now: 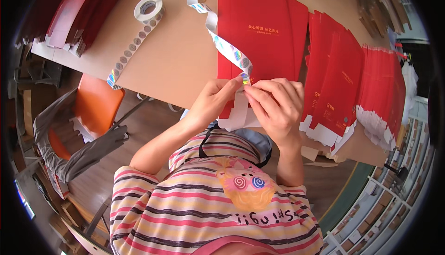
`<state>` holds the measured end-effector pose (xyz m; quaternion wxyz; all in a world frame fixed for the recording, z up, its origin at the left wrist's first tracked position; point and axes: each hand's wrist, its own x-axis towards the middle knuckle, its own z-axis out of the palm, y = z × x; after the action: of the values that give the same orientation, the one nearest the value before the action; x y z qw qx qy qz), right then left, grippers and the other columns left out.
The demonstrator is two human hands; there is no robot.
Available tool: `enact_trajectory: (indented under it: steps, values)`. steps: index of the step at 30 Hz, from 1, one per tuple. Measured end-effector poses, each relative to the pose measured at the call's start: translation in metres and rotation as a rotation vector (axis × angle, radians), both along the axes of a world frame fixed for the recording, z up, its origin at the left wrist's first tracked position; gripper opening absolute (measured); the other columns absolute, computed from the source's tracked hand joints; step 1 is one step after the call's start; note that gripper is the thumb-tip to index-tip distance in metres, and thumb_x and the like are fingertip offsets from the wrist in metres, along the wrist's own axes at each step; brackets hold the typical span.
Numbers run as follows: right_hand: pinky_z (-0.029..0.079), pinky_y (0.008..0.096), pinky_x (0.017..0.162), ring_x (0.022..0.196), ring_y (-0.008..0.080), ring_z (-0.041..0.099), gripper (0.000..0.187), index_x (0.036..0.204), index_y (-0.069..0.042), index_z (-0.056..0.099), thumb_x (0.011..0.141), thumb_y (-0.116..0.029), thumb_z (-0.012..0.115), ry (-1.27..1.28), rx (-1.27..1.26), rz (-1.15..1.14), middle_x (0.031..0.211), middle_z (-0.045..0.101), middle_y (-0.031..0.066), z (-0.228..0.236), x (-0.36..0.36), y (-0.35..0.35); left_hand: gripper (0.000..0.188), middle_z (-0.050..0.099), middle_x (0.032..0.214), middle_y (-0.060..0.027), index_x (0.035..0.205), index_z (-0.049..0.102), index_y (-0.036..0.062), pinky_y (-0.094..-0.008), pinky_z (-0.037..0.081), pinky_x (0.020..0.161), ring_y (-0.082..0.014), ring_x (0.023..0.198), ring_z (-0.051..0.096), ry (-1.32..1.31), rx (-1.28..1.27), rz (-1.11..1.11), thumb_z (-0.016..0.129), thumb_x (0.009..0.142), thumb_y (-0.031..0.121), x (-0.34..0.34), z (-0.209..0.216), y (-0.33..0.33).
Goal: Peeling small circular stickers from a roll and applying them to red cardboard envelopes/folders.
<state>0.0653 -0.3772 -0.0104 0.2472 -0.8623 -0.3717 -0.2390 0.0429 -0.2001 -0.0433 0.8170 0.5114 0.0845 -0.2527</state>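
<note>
A white backing strip with round, shiny holographic stickers (pixel 225 45) winds down from the far edge to my fingers. My left hand (pixel 215 98) is closed, pinching the strip between thumb and forefinger. From the other side my right hand (pixel 279 107) is closed too, its thumb and forefinger at a shiny sticker at the strip's edge. The strip's bare tail (pixel 239 111) hangs below my fingertips. Both hands are over the near end of a flat red carton (pixel 259 46) with gold print, lying on the table. Whether the sticker has come off the backing is hidden by my fingers.
On the brown table (pixel 185 65), a sticker roll (pixel 148 8) lies at left, its strip trailing past the front edge. Fanned red cartons (pixel 338 76) and a tight stack (pixel 381 93) lie right; more red cartons (pixel 76 9) stand far left. An orange chair (pixel 98 104) is left below.
</note>
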Motion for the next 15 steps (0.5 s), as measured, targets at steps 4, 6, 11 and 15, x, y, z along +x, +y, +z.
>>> enact_trajectory:
  steps: [4,6,11,15]
  values:
    - [0.039,0.0298,0.066,0.077,0.0132,0.063,0.017,0.089,-0.008,0.069,0.073,-0.006,0.073,-0.150,-0.081,-0.021,0.088,0.065,-0.0010,-0.012,-0.002,0.003,0.045,0.069,0.091,-0.0080,0.102,0.066,-0.0064,-0.0238,0.050,0.078,-0.0077,0.083,0.063,-0.034,0.199,0.000,0.048,0.103,0.035,0.003,-0.007,-0.002]
    - [0.040,0.0293,0.066,0.078,0.0137,0.063,0.017,0.090,-0.007,0.068,0.073,-0.005,0.072,-0.156,-0.115,-0.031,0.089,0.065,-0.0004,-0.013,-0.008,0.007,0.046,0.069,0.087,-0.0066,0.100,0.067,-0.0061,-0.0237,0.050,0.076,-0.0067,0.081,0.062,-0.053,0.158,0.035,0.048,0.103,0.036,0.003,-0.010,-0.001]
    - [0.041,0.0312,0.067,0.077,0.0171,0.062,0.023,0.091,-0.010,0.067,0.071,-0.003,0.076,0.028,0.120,-0.013,0.089,0.065,-0.0004,-0.012,-0.003,0.006,0.046,0.068,0.081,-0.0034,0.095,0.068,-0.0052,-0.0227,0.048,0.067,-0.0049,0.073,0.060,-0.118,0.173,0.018,0.047,0.104,0.035,0.003,-0.002,0.000]
    - [0.040,0.0316,0.069,0.077,0.0166,0.062,0.022,0.091,-0.009,0.068,0.071,-0.006,0.078,0.064,0.059,-0.045,0.089,0.065,-0.0021,-0.013,0.000,0.004,0.047,0.067,0.078,-0.0028,0.093,0.068,-0.0057,-0.0223,0.046,0.064,-0.0036,0.069,0.057,-0.079,0.210,0.028,0.047,0.104,0.035,0.001,0.007,-0.003]
